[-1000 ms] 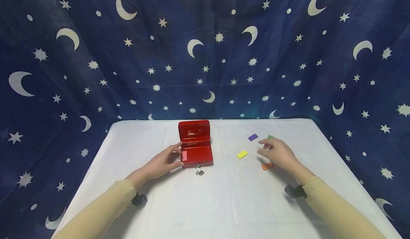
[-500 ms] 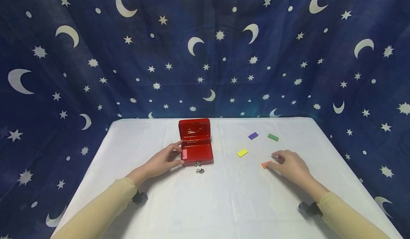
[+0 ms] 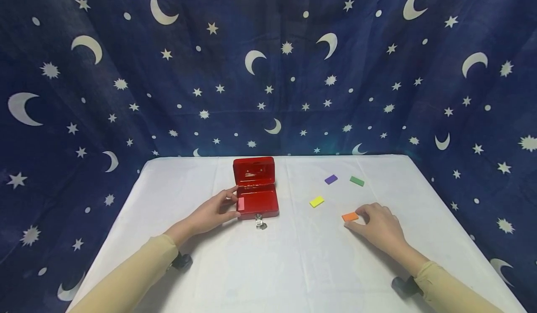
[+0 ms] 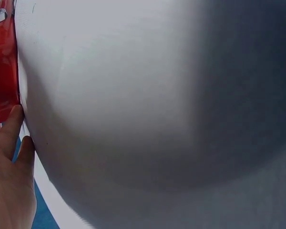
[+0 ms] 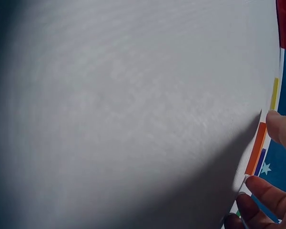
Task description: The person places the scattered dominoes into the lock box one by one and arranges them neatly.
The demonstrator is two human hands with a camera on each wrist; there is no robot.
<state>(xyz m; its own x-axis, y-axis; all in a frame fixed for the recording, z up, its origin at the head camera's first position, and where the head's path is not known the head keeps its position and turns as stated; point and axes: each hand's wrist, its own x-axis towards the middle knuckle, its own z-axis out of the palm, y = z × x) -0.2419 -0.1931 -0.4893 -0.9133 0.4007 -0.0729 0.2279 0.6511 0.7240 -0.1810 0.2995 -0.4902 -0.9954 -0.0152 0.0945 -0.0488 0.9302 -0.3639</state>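
Right grip [image 3: 379, 227] down low on the orange tile [image 3: 349, 216], thumb on one side and a finger on the other, what looks like a light pinch; the tile lies flat on the bench [image 3: 289, 266], well to the right of the red box [image 3: 269, 214], and the right wrist view has it between the two tips; a pinch from the sides probably suits something so thin, with no underside to get at.

Over to the left grip [image 3: 211, 215]; fingers apart, resting against the left side of the box, thumb by the front corner, likely to keep it from sliding; the lid [image 3: 254, 170] leans up at the back, which leaves the compartment reachable from above, and a pink tile [image 3: 241, 204] sits at its left end; a silver latch [image 3: 258, 221] hangs at the front.

Yellow tile [image 3: 316, 201], purple tile [image 3: 331, 179], green tile [image 3: 357, 181], all lying apart, so fingers have room round each; white cloth [image 3: 235, 275] underneath, faintly creased, makes the colours easy to pick out; behind it all, a dark blue curtain [image 3: 268, 28] of pale moons and stars, wrapping both sides of the bench.
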